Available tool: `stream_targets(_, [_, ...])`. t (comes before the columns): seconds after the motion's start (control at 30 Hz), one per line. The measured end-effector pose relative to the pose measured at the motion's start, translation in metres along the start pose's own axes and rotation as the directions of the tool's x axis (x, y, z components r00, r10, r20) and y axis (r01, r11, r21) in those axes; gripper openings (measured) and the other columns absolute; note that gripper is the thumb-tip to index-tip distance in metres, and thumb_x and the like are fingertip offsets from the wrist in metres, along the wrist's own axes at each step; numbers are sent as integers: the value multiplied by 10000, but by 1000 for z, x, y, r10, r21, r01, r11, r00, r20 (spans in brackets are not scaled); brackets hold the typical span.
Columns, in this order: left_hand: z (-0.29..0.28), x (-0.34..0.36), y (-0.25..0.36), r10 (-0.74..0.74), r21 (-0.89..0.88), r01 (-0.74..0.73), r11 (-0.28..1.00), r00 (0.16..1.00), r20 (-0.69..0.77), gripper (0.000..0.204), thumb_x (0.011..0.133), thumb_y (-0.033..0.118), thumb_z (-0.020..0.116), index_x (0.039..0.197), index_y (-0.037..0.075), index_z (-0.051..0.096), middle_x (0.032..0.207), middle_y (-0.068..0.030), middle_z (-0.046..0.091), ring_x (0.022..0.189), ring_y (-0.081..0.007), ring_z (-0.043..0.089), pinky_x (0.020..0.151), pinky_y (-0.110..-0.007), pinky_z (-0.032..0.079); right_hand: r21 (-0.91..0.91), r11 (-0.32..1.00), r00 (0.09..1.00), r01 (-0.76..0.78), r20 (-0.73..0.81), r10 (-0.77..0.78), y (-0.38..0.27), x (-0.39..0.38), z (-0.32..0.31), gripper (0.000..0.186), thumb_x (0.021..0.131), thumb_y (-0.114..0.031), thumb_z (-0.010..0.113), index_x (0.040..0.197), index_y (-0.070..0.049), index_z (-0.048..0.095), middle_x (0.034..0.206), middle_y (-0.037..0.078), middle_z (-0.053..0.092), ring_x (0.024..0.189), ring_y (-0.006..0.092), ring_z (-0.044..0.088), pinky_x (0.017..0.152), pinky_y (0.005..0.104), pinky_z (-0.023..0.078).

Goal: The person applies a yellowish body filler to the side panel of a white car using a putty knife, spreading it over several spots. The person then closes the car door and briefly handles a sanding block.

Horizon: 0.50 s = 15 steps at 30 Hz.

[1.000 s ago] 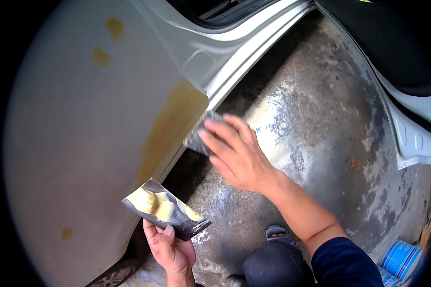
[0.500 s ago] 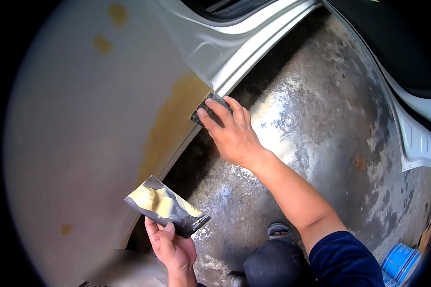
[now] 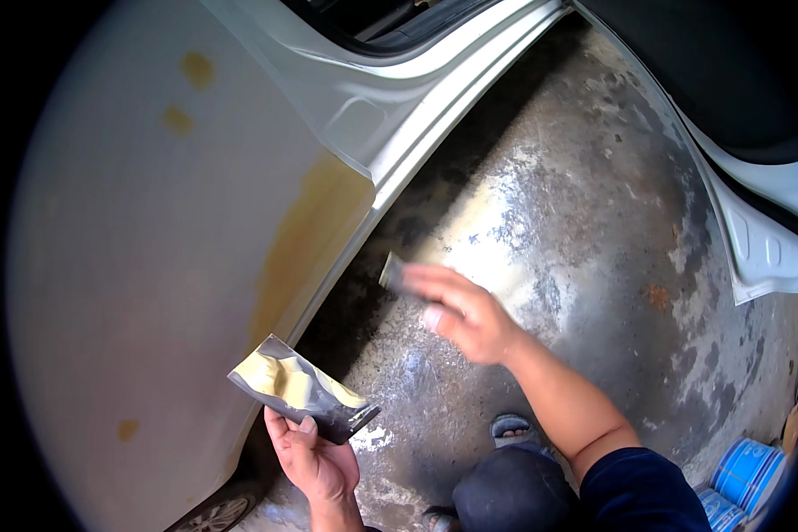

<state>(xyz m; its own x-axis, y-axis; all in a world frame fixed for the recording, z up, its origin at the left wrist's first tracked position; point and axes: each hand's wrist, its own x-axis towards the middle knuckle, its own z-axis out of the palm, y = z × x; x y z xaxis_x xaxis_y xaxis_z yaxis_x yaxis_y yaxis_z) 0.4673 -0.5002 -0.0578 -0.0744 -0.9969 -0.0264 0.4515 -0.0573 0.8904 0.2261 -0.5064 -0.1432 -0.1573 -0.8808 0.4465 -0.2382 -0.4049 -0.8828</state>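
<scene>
My left hand (image 3: 317, 465) pinches a dark, flat rectangular plate (image 3: 335, 424) by its lower edge, thumb on top. Pale yellow putty (image 3: 279, 379) lies smeared in a thick lump across that plate. In my right hand (image 3: 474, 321), blurred by motion, is a small flat putty spreader (image 3: 391, 271). It is held over the floor, apart from both the plate and the car. On the left stands the pale car body panel (image 3: 142, 275), with a long yellow-brown filler patch (image 3: 301, 230) along its lower edge. Smaller filler spots (image 3: 198, 71) dot the panel elsewhere.
The white door sill (image 3: 434, 115) runs up to the top, and an open car door (image 3: 762, 239) stands at the right. A wheel (image 3: 222, 514) shows at lower left. Blue cans (image 3: 747, 474) sit at lower right on the stained concrete floor (image 3: 576, 213). My sandaled foot (image 3: 512, 430) is below.
My right hand has come away from the filler patch at the panel's edge, moving right and nearer me with the spreader. The left hand and plate stay nearly still. The view has shifted slightly.
</scene>
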Motion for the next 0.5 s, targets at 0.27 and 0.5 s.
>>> stream_targets(0.27, [-9, -5, 0, -30, 26, 31, 999, 999, -18, 643, 823, -3, 498, 1427, 6, 280, 1395, -137, 443, 1274, -262, 459, 1087, -427, 369, -299, 947, 945, 117, -260, -199, 19, 57, -24, 396, 844, 39, 541, 1236, 2, 578, 1175, 156, 638, 1031, 237, 648, 890, 309, 510])
stream_targets(0.5, [-8, -10, -2, -56, 37, 57, 998, 998, -23, 643, 822, -1, 510, 1424, 4, 285, 1398, -130, 438, 1279, -266, 451, 1093, -425, 360, -454, 849, 907, 268, -177, -381, 23, 82, -19, 450, 756, 84, 538, 1182, -37, 621, 1153, 151, 640, 1031, 305, 631, 882, 336, 527])
